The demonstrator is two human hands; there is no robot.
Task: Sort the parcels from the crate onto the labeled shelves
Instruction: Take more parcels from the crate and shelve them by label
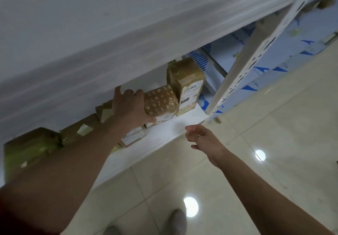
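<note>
The left hand (128, 106) grips the small brown ring-patterned parcel (161, 102), holding it on the white metal shelf (164, 130) right against the tall brown taped box (188, 86), likely to pack the row tight. The right hand (199, 137) hovers empty and loose-fingered by the shelf edge.

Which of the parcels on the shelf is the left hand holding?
The ring-patterned brown parcel; the left hand grips its end. The taller upright parcel beside it stands free of the hand.

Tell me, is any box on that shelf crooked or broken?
Nothing looks broken or spilled. Only the patterned parcel, gripped by the left hand, sits tilted beside the tall upright parcel on the white shelf.
</note>
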